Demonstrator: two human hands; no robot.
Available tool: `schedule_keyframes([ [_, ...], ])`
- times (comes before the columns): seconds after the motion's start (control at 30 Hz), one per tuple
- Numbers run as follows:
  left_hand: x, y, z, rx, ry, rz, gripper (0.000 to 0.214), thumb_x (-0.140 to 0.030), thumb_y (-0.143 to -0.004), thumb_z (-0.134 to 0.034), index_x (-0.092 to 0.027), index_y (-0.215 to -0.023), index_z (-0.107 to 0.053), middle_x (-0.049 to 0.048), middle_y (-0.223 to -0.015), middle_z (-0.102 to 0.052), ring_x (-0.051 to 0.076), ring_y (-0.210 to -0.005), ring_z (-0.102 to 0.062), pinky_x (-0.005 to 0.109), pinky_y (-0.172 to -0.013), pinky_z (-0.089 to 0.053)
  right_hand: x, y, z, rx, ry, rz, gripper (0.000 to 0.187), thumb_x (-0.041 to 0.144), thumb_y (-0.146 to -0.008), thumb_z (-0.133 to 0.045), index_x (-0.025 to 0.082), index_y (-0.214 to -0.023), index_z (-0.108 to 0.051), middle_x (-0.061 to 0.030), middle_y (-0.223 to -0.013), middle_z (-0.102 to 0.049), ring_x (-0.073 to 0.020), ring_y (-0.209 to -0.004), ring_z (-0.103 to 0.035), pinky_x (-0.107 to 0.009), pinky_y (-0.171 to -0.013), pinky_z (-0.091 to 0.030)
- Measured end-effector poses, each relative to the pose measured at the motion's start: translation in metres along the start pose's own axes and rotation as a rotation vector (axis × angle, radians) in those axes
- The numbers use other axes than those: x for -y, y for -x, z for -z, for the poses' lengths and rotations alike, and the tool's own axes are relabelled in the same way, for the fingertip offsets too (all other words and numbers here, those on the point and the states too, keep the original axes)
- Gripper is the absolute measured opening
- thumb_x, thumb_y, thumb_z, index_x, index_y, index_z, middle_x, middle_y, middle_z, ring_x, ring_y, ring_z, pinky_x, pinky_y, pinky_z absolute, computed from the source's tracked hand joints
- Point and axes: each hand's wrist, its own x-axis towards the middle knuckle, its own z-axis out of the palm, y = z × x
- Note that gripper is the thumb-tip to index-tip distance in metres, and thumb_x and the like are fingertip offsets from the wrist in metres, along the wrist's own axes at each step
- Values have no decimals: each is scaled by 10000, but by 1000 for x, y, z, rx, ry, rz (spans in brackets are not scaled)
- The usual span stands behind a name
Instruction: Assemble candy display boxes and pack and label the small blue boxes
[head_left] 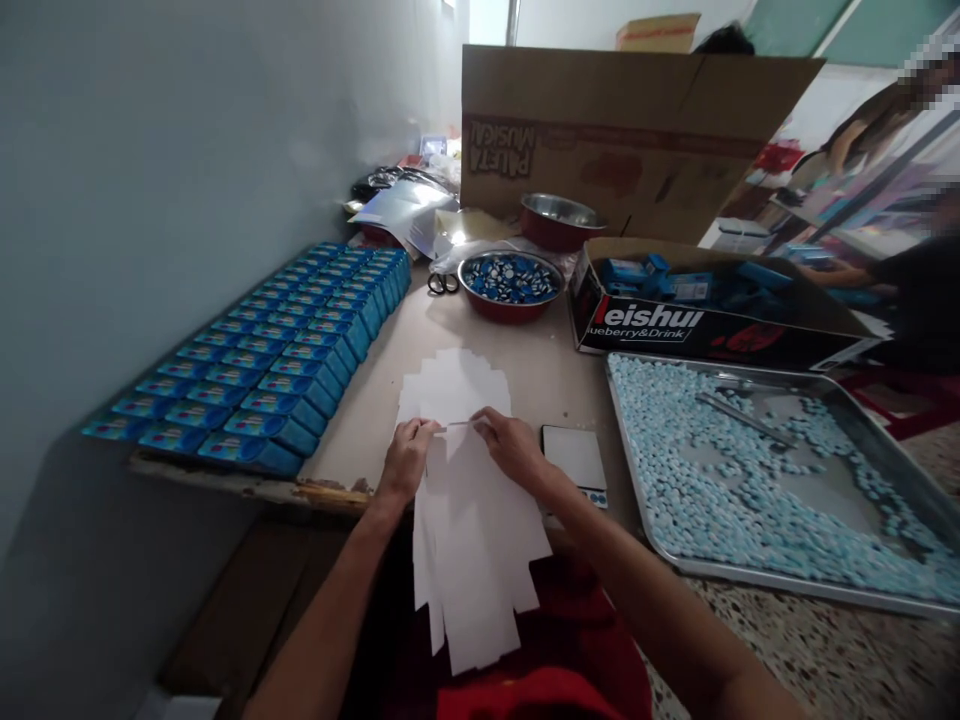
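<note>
At the front edge of the beige table (pixel 559 380), here are the left hand (pixel 406 458) and right hand (pixel 510 448), slightly apart, both pinched on white, notched card sheets (pixel 484 540) jutting past that edge. Slacken the grip and those loose sheets could slide off! Farther out, a red-walled metal bowl (pixel 510 312) holds blue-and-silver discs; rightward, a black printed cardboard carton (pixel 697 352) holds blue boxes, and a silvery rectangular tray (pixel 825 490) carries pale-blue pellets.
</note>
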Motion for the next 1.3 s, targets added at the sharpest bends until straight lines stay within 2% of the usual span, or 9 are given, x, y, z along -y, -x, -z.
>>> schedule_keyframes([
  [0.13,-3,-10,-10,-29,21,-36,206,-317,-862,-494,-212,-844,-670,74,-987,-678,266,-1122,-569,419,-1093,-413,7,-9,-10,28,190,2,268,227,-1010,-395,232,-1075,-655,-86,-1050,-724,-215,-940,-662,-280,-775,-409],
  [0.33,-2,-5,-28,-182,348,3,377,-468,-883,-550,-224,-1169,-517,35,-1039,-643,182,-928,-626,296,-836,-516,3,-11,-20,25,131,-85,241,217,-996,-384,210,-1146,-573,-93,-1033,-726,-236,-948,-668,-297,-770,-407],
  [0.5,-10,-3,-27,-201,189,57,381,-555,-932,-489,-204,-854,-617,12,-816,-638,181,-824,-592,279,-775,-476,8,-8,-18,-61,-20,-95,336,318,-1009,-355,164,-1288,-464,-102,-986,-717,-276,-916,-677,-323,-773,-426],
  [0.6,-12,-7,-19,-187,177,112,322,-490,-903,-530,-187,-887,-637,27,-831,-671,193,-829,-613,289,-767,-479,7,-11,-12,-89,-123,-142,408,405,-1053,-248,196,-1230,-551,-94,-1045,-730,-263,-973,-674,-322,-806,-438],
  [0.73,-8,-7,-13,-110,302,124,448,-328,-826,-617,-193,-1247,-545,80,-1085,-714,212,-999,-654,333,-875,-508,2,-28,-5,47,-99,-98,409,465,-1038,-365,240,-1014,-706,-57,-1074,-751,-237,-1000,-669,-298,-802,-432],
  [0.83,-7,-5,-17,-62,312,123,408,-211,-765,-616,-187,-1171,-585,109,-1210,-684,230,-1131,-631,370,-971,-494,6,-41,-5,177,-75,-44,278,413,-984,-530,224,-1065,-717,-57,-1071,-755,-215,-975,-667,-272,-778,-427],
  [1.03,-5,-5,-25,-99,311,102,398,-140,-745,-587,-187,-1139,-559,100,-1120,-702,226,-1042,-655,401,-962,-498,28,-46,-6,141,92,-94,477,473,-1056,-358,119,-1242,-619,-151,-1061,-739,-239,-944,-661,-283,-728,-406],
  [1.2,-4,-9,-18,-47,218,133,554,-86,-664,-647,-201,-1196,-542,91,-1100,-679,233,-1002,-652,379,-881,-521,30,-53,9,342,225,99,250,389,-943,-613,236,-1066,-767,-56,-937,-754,-186,-827,-647,-259,-670,-374],
  [1.3,-5,-10,-20,-80,114,128,559,-52,-636,-653,-206,-1166,-563,95,-1093,-664,256,-1035,-642,403,-901,-519,36,-65,13,362,429,176,231,423,-852,-713,232,-949,-797,-69,-894,-748,-209,-818,-650,-276,-658,-379],
])
